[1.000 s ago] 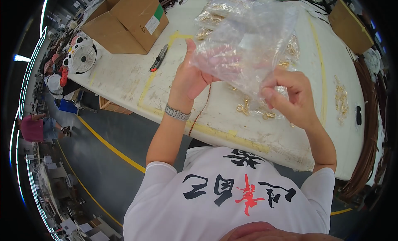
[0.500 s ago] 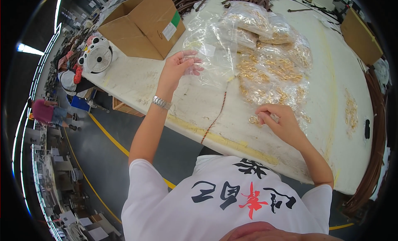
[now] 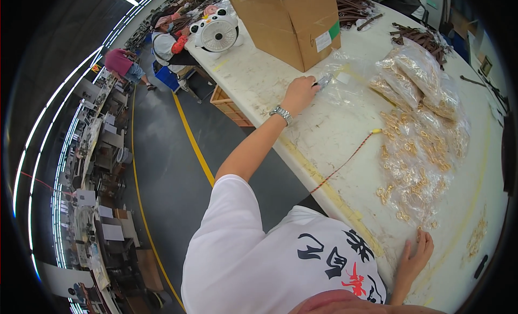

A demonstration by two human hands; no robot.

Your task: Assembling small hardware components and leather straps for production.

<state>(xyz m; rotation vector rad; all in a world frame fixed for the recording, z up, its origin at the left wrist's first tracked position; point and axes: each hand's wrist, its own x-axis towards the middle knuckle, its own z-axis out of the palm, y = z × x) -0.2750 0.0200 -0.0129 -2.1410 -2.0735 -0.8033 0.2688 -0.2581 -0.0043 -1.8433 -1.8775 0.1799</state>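
Note:
My left hand [image 3: 301,93] is closed around a small dark and silvery thing [image 3: 322,82] whose kind I cannot make out. It is over the table beside a clear plastic bag [image 3: 345,90] that lies flat, with a pale label in it. Nearer me, my right hand [image 3: 416,255] rests on the table with its fingers somewhat apart and nothing visible in them. Its fingertips are near the edge of a spread of gold-coloured metal clasps [image 3: 413,144] on clear plastic. Several filled clear bags [image 3: 413,71] are piled behind the clasps.
An open cardboard box [image 3: 291,30] stands at the far edge, beside a white animal-shaped fan [image 3: 218,34]. A red-brown cord with a yellow end [image 3: 345,161] crosses the table [image 3: 302,130]. Brown straps [image 3: 423,41] lie at the back. Two people are at the far left.
The view has swung left. My left hand has let go of the clear bag, which now lies flat, and holds a small thing. My right hand has drawn back from the clasps toward me.

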